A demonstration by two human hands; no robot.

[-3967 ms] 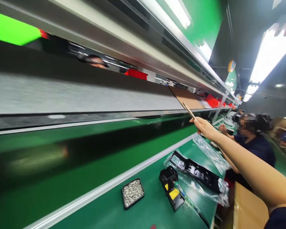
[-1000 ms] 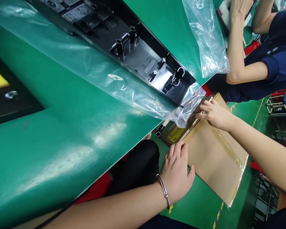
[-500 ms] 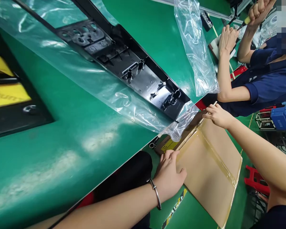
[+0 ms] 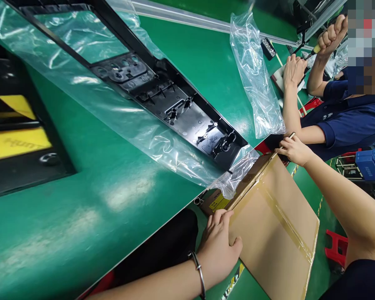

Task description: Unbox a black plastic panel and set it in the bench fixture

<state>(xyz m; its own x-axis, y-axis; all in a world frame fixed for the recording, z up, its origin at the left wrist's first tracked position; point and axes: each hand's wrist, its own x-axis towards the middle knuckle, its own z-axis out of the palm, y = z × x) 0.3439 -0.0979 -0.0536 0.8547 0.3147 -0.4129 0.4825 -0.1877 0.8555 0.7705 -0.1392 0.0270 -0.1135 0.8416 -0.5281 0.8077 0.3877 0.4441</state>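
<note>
**Two hands working at a taped carton beside the green bench**

The broad green work table (image 4: 81, 200) is filling the left and centre of the frame. Lying across its upper middle is a long black moulded plastic panel (image 4: 175, 112) on a clear plastic sheet (image 4: 137, 125). Below the table's edge, at lower right, a flat brown cardboard carton sealed with clear tape (image 4: 275, 233) is standing. The left hand (image 4: 220, 246), wearing a thin metal bangle (image 4: 197, 271), is pressing on the carton's near corner, fingers curled over its edge. The right hand (image 4: 295, 150) is pinching a thin pale stick (image 4: 287, 138) at the carton's far top corner. At upper right, a co-worker in a dark blue shirt (image 4: 350, 121) is working with both hands.
</note>
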